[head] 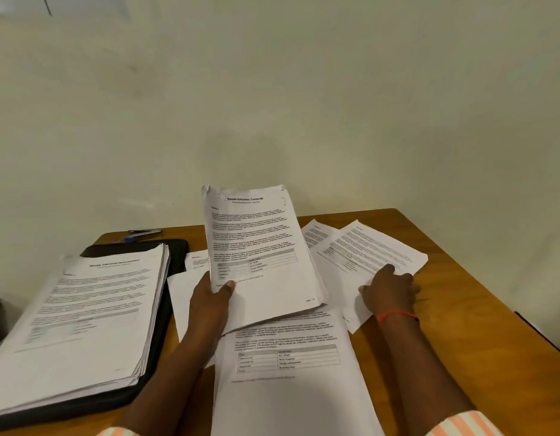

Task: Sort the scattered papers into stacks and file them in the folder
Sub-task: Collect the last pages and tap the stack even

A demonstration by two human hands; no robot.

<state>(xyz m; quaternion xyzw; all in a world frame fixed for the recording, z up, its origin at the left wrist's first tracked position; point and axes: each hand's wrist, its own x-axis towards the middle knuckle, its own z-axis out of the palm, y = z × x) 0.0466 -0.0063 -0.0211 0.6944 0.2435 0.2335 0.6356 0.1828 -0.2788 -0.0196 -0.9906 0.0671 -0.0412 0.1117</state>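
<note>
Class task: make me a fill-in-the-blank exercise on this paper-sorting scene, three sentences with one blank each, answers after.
1. The left hand grips a bundle of white printed papers headed Sample Education ____.
2. The flat folder under the thick stack of white papers is ____ in colour.
3. The right hand, resting on loose white sheets, has a ____ thread round its wrist.
Missing words: Transcript; black; red.

We had the paper stack [83, 309] on the folder [178, 250] at frame left, stapler [145, 231] behind it. Bundle [263, 247] sat raised at centre over a sheet [288, 398] at bottom centre. Loose sheets [373, 247] lay right of centre on the table [445, 309].
</note>
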